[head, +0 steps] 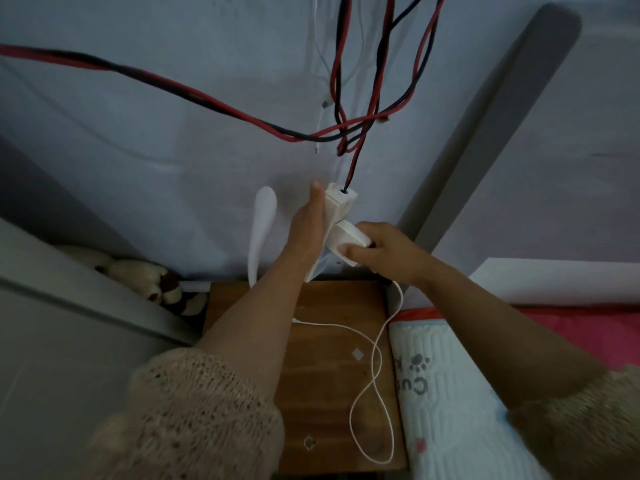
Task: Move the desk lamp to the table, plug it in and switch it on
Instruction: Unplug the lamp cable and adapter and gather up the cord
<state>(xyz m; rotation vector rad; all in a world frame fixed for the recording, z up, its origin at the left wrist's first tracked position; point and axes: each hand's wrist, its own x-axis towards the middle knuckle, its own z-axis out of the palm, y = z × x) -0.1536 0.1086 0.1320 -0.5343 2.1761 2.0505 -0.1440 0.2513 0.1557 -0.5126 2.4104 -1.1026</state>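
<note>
Now the left hand (308,230) steadies the hanging power strip (334,216) above the table's (332,341) far edge, fingers wrapped along its long axis. The right hand (384,252), fingers closed on the white plug (348,242), presses it sideways into the strip. The lamp (261,226) stands at the table's far left corner.

dim light | pale wall (173,126) | wooden table (332,375) | bed (588,327) right

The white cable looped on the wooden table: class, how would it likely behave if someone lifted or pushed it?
Probably floppy: the white cable lies in loose curves on the wooden table. It looks thin, so likely light. Tugging might pull the white adapter that the right hand grips.
</note>
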